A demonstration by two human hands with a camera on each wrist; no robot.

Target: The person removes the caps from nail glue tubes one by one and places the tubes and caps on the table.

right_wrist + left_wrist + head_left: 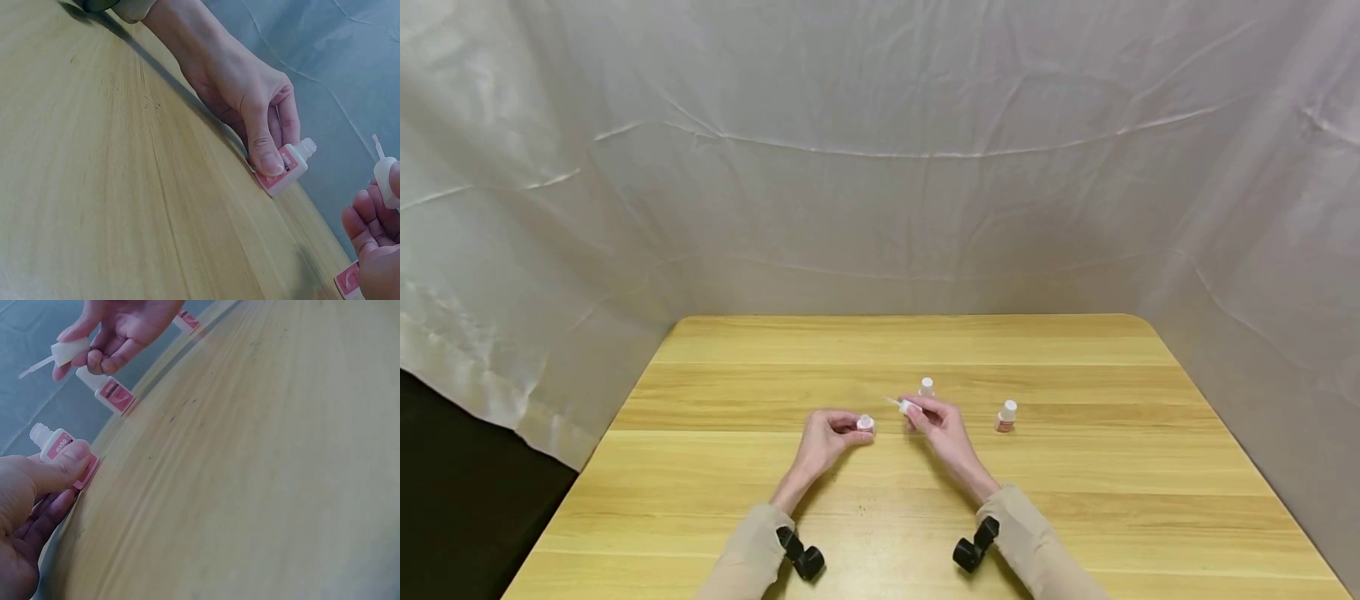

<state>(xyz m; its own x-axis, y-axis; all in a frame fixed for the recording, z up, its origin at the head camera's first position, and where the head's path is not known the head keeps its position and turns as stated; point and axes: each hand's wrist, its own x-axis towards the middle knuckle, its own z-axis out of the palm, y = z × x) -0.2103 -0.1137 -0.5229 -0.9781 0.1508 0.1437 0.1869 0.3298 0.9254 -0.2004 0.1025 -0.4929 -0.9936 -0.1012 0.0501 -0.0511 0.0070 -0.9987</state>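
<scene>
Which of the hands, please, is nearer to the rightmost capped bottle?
Right: the right hand is left of the rightmost capped bottle, apart from it; the left hand is farther left.

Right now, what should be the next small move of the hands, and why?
Probably the right hand should bring the cap to the open bottle: the cap's applicator is out in the air, the bottle's threaded neck is bare, and the left hand holds that bottle.
</scene>
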